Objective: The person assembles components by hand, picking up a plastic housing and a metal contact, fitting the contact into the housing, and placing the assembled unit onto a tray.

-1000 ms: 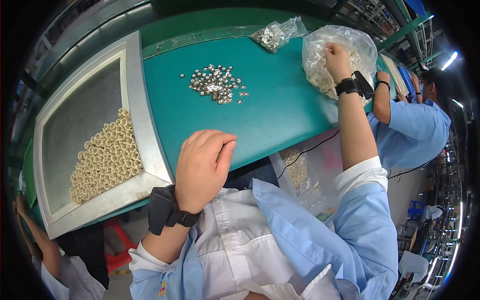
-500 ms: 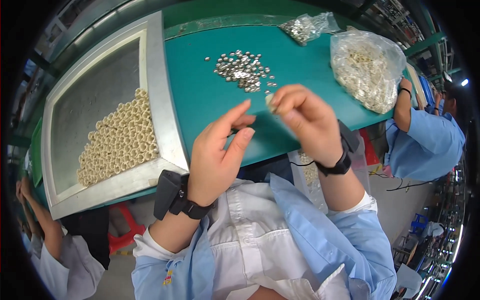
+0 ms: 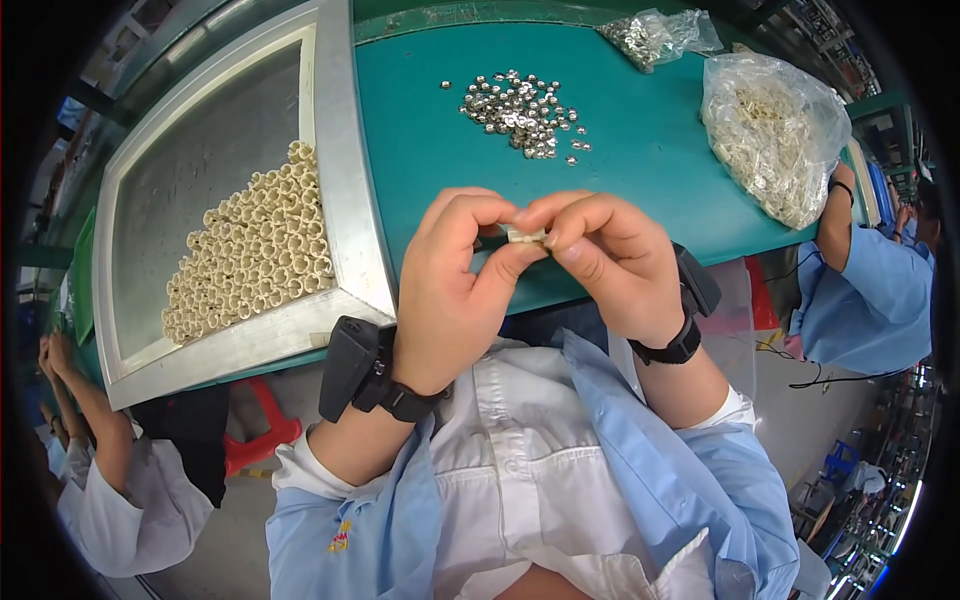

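Observation:
Between my two hands is a small cream ring-shaped part (image 3: 526, 236), pinched at the fingertips above the front of the green table. My left hand (image 3: 462, 275) grips it from the left with thumb and index finger. From the other side my right hand (image 3: 618, 262) closes its thumb and fingers on its right end. Fingers cover much of the part, and I cannot make out whether a metal piece sits in it. Beyond the hands lies a loose pile of small shiny metal caps (image 3: 525, 112). Many cream ring-shaped parts (image 3: 255, 250) stand packed together on the framed screen.
The metal-framed screen (image 3: 352, 160) takes up the left of the green table (image 3: 420, 60). A clear bag of cream parts (image 3: 775, 140) stands at the right, a smaller bag of metal pieces (image 3: 645, 38) behind it. Co-workers sit either side; one's arm (image 3: 835, 215) is near the big bag.
My right hand has brought the cream part left to my left hand, whose fingers have closed on it. The hands now meet. The whole view has shifted slightly.

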`<state>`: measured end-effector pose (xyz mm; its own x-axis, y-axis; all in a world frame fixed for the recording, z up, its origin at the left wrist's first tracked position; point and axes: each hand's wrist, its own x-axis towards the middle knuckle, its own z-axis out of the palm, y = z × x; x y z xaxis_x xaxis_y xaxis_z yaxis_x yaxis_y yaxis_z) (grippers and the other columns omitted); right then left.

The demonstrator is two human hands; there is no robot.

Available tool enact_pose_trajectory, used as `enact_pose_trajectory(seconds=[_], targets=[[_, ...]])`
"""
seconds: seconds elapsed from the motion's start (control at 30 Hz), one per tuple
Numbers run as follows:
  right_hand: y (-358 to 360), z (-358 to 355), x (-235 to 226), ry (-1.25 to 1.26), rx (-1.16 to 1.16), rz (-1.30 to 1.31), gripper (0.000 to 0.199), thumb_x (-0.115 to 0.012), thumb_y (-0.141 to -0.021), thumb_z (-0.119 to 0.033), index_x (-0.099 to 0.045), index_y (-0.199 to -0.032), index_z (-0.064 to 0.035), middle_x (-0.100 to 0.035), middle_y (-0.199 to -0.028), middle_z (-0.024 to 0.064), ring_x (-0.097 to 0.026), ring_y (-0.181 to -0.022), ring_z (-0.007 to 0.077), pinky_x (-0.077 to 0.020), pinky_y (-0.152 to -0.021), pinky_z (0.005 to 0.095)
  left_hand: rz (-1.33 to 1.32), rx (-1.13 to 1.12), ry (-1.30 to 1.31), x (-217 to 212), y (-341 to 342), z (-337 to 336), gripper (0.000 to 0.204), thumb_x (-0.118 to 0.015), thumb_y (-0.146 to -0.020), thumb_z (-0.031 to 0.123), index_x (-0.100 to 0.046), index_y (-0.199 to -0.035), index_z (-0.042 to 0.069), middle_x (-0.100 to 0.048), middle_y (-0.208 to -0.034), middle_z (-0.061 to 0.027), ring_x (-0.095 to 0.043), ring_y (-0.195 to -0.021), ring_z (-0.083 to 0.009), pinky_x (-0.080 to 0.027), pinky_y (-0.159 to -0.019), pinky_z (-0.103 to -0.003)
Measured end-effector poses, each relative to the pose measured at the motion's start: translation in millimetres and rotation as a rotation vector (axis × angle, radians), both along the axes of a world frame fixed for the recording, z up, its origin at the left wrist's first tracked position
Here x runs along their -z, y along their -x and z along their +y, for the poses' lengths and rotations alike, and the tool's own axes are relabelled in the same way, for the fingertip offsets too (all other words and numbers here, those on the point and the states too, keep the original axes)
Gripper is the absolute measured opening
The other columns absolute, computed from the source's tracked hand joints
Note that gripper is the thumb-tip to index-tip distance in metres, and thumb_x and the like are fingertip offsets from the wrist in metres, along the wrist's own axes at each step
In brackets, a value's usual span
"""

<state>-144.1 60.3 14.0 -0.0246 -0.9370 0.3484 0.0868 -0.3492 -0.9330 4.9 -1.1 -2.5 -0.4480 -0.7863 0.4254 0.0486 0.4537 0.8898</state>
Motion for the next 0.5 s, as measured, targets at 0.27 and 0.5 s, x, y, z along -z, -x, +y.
enact_pose_trajectory(seconds=[0.27, 0.5], targets=[[18.3, -4.1, -2.2, -0.296, 0.134, -0.18, 0.01, -0.056, -0.087, -0.003, -0.056, -0.096, 0.0005, -0.059, -0.093, 0.0084, -0.055, -0.082, 0.014, -0.0449, -0.073, 0.0258, 0.01, 0.057, -0.168, 5.7, 0.9, 0.2, 0.017, -0.054, -0.09, 0.017, -0.055, -0.091, 0.0, -0.055, -0.079, -0.0082, -0.052, -0.069, -0.0198, -0.042, -0.062, -0.028], [18.3, -2.1, -4.2, -0.393, 0.035, -0.173, 0.014, -0.057, -0.086, -0.004, -0.057, -0.099, 0.0011, -0.059, -0.088, 0.0059, -0.055, -0.079, 0.0111, -0.0453, -0.069, 0.0241, -0.052, 0.057, -0.119, 4.7, 1.1, -0.9, 0.022, -0.047, -0.094, 0.021, -0.054, -0.088, 0.0, -0.053, -0.076, -0.0095, -0.051, -0.068, -0.0217, -0.04, -0.061, -0.03]])
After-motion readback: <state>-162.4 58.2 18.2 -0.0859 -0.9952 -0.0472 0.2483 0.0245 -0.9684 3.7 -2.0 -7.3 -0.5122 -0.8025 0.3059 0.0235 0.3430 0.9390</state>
